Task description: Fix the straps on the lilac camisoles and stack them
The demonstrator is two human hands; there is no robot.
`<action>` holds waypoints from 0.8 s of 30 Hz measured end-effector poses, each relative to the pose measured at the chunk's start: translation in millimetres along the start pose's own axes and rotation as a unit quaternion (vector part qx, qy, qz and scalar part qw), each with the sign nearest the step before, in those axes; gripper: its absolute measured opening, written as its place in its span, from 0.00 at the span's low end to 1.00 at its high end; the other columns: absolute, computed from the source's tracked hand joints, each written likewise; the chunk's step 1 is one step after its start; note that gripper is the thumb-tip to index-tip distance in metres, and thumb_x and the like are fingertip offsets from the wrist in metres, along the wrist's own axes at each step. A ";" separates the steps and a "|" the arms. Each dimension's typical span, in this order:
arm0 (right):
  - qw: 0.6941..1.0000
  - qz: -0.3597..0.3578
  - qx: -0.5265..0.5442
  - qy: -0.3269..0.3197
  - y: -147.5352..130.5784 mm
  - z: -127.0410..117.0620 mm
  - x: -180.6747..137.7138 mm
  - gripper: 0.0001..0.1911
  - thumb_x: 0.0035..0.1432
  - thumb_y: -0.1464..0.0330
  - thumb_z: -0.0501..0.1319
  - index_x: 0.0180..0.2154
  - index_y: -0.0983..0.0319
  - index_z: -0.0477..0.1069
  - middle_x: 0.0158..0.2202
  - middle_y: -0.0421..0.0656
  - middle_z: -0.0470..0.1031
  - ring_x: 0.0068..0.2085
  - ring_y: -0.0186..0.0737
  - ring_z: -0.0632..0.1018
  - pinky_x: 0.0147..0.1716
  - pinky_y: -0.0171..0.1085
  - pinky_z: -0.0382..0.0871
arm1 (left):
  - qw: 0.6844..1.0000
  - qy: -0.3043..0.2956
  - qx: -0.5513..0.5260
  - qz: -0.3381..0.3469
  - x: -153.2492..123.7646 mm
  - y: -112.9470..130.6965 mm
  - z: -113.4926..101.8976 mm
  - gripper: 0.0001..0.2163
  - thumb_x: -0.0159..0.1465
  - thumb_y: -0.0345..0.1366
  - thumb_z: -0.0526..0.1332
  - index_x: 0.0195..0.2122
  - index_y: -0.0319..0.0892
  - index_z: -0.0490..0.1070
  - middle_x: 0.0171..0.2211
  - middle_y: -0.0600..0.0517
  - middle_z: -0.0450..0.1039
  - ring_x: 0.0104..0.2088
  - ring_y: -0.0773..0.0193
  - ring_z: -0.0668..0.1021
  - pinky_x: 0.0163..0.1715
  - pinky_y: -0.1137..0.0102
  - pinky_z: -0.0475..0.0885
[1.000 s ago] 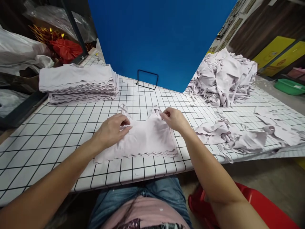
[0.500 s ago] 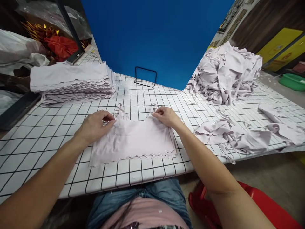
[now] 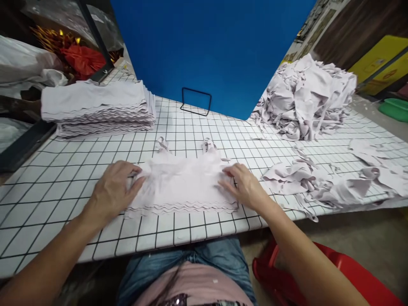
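Near the front edge of the grid-patterned table (image 3: 63,170) we see a pale lilac strappy top (image 3: 183,182) lying flat, its scalloped hem towards the person and its two straps pointing away. We note the left hand (image 3: 113,191) at the top's left side and the right hand (image 3: 244,185) at its right side, each palm down with fingers stretched out and loosely spread, resting on the cloth and gripping nothing. Beyond the left hand stands a neat stack of folded tops (image 3: 98,108). Loose crumpled pieces (image 3: 318,182) lie just right of the right hand, with a large unsorted heap (image 3: 306,100) behind them. A small wire stand (image 3: 196,102) sits at the table's far edge before a blue backdrop (image 3: 207,46).
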State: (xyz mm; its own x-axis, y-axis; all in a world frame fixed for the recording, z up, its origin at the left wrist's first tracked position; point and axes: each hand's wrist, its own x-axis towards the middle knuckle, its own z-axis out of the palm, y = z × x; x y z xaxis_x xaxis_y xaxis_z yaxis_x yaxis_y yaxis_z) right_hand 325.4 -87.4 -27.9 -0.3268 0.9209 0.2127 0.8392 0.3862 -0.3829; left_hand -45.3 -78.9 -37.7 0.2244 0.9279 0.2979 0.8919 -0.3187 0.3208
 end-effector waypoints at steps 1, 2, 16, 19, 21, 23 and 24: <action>1.000 -0.029 -0.011 -0.003 0.2 4.2 -11.2 0.15 0.64 0.58 0.59 0.47 0.61 0.71 0.44 0.50 0.73 0.46 0.47 0.73 0.43 0.44 0.68 | 1.000 0.001 0.003 -0.007 -8.9 -3.5 -0.9 0.13 0.66 0.47 0.54 0.41 0.43 0.68 0.39 0.46 0.71 0.45 0.51 0.72 0.47 0.58 0.69; 0.999 -0.044 -0.023 0.003 1.5 7.8 -20.4 0.15 0.64 0.59 0.59 0.46 0.61 0.71 0.44 0.50 0.73 0.46 0.48 0.73 0.44 0.45 0.68 | 1.000 -0.002 0.002 -0.022 -16.8 -4.9 -2.1 0.13 0.65 0.47 0.55 0.41 0.43 0.68 0.38 0.46 0.71 0.44 0.52 0.73 0.46 0.58 0.69; 0.984 -0.092 -0.150 0.025 15.0 8.0 -44.7 0.09 0.65 0.65 0.56 0.43 0.58 0.73 0.42 0.49 0.74 0.41 0.47 0.72 0.35 0.44 0.60 | 0.986 -0.040 -0.016 -0.159 -31.6 21.8 -16.1 0.04 0.59 0.36 0.57 0.27 0.43 0.65 0.30 0.50 0.71 0.35 0.58 0.74 0.35 0.65 0.69; 0.984 -0.090 -0.151 0.012 8.1 5.4 -45.1 0.09 0.66 0.67 0.55 0.42 0.58 0.74 0.41 0.48 0.74 0.41 0.47 0.71 0.36 0.43 0.59 | 0.980 -0.062 -0.031 -0.184 -35.1 16.6 -23.0 0.06 0.59 0.37 0.57 0.27 0.44 0.64 0.27 0.53 0.70 0.29 0.61 0.73 0.30 0.68 0.67; 0.988 -0.081 -0.130 0.002 4.6 2.0 -44.5 0.09 0.66 0.67 0.55 0.41 0.58 0.74 0.41 0.47 0.74 0.41 0.46 0.71 0.37 0.43 0.60 | 0.982 -0.061 -0.006 -0.180 -36.5 14.3 -25.2 0.06 0.59 0.38 0.56 0.26 0.44 0.63 0.27 0.53 0.69 0.29 0.61 0.72 0.29 0.67 0.67; 0.993 -0.071 -0.090 -0.009 2.5 -3.2 -39.4 0.08 0.66 0.67 0.55 0.40 0.58 0.74 0.40 0.47 0.74 0.41 0.45 0.71 0.39 0.44 0.61 | 0.989 -0.030 0.024 -0.145 -31.5 19.0 -24.2 0.06 0.60 0.37 0.55 0.27 0.43 0.63 0.30 0.50 0.69 0.32 0.59 0.73 0.31 0.66 0.67; 0.996 -0.062 -0.065 -0.011 1.9 -6.4 -33.9 0.08 0.66 0.66 0.56 0.39 0.59 0.74 0.40 0.47 0.74 0.42 0.45 0.71 0.40 0.44 0.62 | 0.993 -0.015 0.024 -0.115 -25.3 25.2 -22.4 0.05 0.60 0.36 0.55 0.28 0.43 0.64 0.32 0.49 0.69 0.34 0.58 0.73 0.33 0.65 0.68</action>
State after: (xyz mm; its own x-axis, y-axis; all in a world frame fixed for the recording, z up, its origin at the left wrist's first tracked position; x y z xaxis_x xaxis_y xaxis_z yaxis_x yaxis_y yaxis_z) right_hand 340.9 -118.2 -30.1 -0.4389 0.8684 0.2309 0.8411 0.4874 -0.2344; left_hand -37.3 -114.8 -17.0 0.0227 0.9807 0.1943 0.9383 -0.0880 0.3343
